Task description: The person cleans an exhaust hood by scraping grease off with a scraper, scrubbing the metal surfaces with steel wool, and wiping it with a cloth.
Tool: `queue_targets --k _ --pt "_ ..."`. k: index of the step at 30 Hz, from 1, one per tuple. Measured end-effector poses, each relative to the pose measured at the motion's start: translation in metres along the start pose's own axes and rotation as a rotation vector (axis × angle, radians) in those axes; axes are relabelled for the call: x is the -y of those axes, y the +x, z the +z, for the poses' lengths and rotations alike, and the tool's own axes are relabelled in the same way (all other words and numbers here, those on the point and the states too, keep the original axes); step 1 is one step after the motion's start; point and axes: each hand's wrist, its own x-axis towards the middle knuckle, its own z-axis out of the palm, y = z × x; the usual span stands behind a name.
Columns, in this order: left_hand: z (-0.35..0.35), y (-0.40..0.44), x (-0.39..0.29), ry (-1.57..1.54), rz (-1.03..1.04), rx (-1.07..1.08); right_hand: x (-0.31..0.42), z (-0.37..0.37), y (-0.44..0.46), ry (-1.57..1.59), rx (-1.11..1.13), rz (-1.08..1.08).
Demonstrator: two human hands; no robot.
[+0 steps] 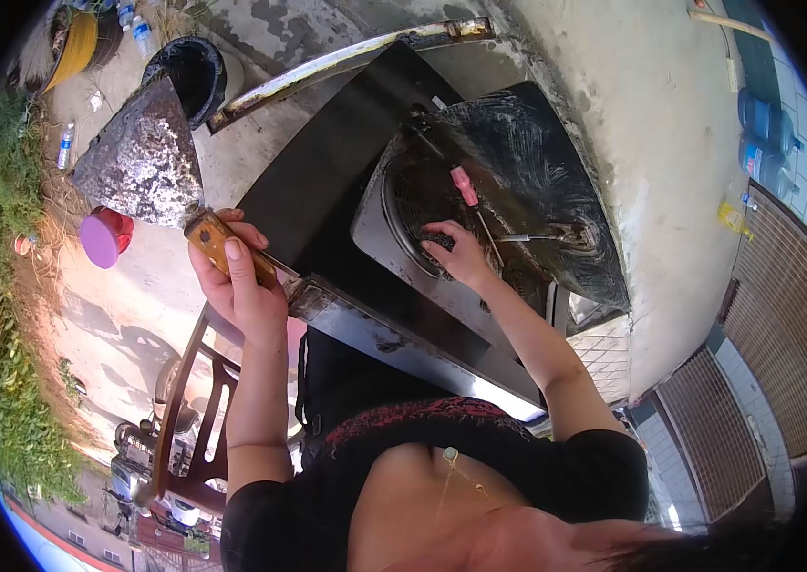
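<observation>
My left hand [243,276] is wrapped round the wooden handle [217,243] of a wide-bladed tool. Its broad, dark blade [148,157] is blotched with white and flares away to the upper left. My right hand [457,255] reaches into a greasy black appliance, fingers curled at the rim of a round opening [399,205]. Something dark lies at those fingertips, too unclear to name. Just beyond the hand rests a pink-handled screwdriver [463,186], its shaft pointing toward me. A smeared black panel [527,153] is raised at the right, with a metal strut [527,236] beside it.
A black bucket [184,81] stands behind the blade, beside a long rusty metal strip [327,69]. Left are a purple-topped red stool [103,236] and a wooden chair [196,429]. Large blue water bottles [766,138] stand along the right. Plants border the far left.
</observation>
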Motion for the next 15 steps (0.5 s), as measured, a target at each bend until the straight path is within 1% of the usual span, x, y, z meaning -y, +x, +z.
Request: queue_targets --k 2,3,5,8,11,14,15 --pt "0.001 0.001 0.001 0.007 0.008 -0.013 0.002 0.01 0.043 -0.084 -0.089 -0.113" --pt "0.0 0.0 0.001 0.012 0.003 -0.02 0.002 0.015 0.066 -0.118 -0.177 -0.166" --pt "-0.004 0.0 0.003 0.031 0.012 0.016 -0.012 0.022 0.098 -0.114 -0.21 -0.135" --pt "-0.006 -0.001 0.004 0.015 -0.008 -0.002 -0.006 0.019 0.065 -0.037 -0.138 -0.183" --pt "-0.004 -0.001 0.004 0.067 0.009 0.005 -0.005 0.006 0.012 -0.152 -0.059 -0.246" --pt "-0.004 -0.003 -0.004 0.127 -0.103 0.097 -0.001 0.024 0.039 -0.172 -0.242 -0.293" --pt "-0.004 -0.003 -0.003 0.13 -0.112 0.096 -0.004 0.031 0.059 -0.198 -0.314 -0.283"
